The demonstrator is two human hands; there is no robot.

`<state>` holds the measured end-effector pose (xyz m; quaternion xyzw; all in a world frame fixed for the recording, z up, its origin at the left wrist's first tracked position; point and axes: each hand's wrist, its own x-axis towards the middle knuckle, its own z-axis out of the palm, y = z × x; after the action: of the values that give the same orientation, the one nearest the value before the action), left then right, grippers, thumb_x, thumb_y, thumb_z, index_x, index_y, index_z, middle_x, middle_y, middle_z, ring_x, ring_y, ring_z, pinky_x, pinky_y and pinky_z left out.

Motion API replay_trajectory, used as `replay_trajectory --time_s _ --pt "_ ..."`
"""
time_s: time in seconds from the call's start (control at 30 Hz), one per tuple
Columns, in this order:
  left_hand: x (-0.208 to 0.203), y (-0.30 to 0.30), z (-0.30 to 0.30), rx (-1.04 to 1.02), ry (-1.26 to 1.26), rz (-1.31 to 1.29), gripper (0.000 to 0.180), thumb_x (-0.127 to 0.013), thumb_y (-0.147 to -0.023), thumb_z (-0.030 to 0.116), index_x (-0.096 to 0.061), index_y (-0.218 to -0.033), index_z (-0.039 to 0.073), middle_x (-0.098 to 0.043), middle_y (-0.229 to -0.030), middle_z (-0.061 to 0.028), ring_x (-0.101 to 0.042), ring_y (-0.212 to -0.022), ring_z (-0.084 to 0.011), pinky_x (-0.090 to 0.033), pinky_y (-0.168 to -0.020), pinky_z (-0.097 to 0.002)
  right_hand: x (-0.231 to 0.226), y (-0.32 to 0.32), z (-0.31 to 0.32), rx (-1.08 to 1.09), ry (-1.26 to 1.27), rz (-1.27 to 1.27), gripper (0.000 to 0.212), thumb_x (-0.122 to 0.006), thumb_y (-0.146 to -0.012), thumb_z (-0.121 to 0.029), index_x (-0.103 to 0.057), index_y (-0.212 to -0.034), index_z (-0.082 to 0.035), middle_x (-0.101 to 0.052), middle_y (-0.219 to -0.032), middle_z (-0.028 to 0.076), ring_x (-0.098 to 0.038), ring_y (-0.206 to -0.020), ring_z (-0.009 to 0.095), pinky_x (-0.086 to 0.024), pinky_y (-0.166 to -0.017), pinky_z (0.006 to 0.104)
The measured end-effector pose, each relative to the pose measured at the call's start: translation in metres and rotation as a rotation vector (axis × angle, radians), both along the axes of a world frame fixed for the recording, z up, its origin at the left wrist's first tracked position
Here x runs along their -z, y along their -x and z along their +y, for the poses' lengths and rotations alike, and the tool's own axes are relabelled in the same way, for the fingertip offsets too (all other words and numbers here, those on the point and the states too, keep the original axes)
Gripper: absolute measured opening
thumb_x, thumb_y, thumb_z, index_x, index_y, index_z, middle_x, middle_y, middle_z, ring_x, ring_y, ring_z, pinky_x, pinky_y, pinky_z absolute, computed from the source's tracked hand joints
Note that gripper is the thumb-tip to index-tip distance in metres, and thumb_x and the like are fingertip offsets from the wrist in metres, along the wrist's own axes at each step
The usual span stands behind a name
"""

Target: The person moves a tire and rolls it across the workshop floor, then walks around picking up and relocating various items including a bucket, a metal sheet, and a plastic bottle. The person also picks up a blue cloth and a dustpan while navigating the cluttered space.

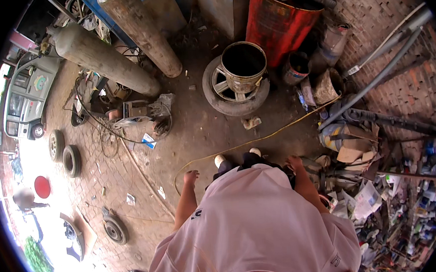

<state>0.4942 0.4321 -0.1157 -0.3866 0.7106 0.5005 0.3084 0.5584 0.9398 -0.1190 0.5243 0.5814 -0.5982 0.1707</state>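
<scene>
My left hand (191, 177) hangs beside my body with loosely bent fingers and nothing visible in it. On the other side, my right hand (294, 164) hangs low with its fingers a little apart, also holding nothing I can see. Both hands are away from the objects on the floor in front of me. Ahead of my feet, a dirty metal bucket (245, 78) stands upright on a wheel with a tyre (220, 104) that lies flat. A small block (251, 122) lies between that wheel and my shoes (220, 160).
A yellow hose (258, 139) crosses the floor before my feet. Gas cylinders (102, 58) stand front left, a red drum (282, 23) front right. Litter and cardboard (349, 152) pile up at my right, near metal pipes (375, 72). Loose tyres (71, 161) and a van (29, 96) are left.
</scene>
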Motion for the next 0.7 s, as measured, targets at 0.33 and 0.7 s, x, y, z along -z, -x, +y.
replay_trajectory --time_s 0.33,0.7 --pt "0.018 -0.027 -0.007 -0.062 -0.036 -0.058 0.024 -0.049 -0.074 0.016 -0.060 -0.088 0.001 -0.062 -0.078 -0.0081 -0.056 -0.064 -0.0177 -0.044 -0.061 -0.0294 -0.013 0.004 -0.002 -0.032 0.106 -0.058 0.020 -0.053 -0.077 -0.028 -0.054 -0.087 -0.010 -0.057 -0.077 0.001 -0.055 -0.067 0.013 -0.043 -0.054 0.0251" --pt "0.019 -0.040 0.010 -0.048 0.244 -0.019 0.025 -0.055 -0.068 0.025 -0.065 -0.079 0.005 -0.063 -0.078 -0.0083 -0.059 -0.072 -0.0219 -0.046 -0.067 -0.0322 0.025 0.040 0.026 -0.644 0.088 0.187 0.016 -0.055 -0.075 -0.023 -0.049 -0.077 -0.009 -0.051 -0.068 0.002 -0.048 -0.055 0.013 -0.039 -0.047 0.0242"
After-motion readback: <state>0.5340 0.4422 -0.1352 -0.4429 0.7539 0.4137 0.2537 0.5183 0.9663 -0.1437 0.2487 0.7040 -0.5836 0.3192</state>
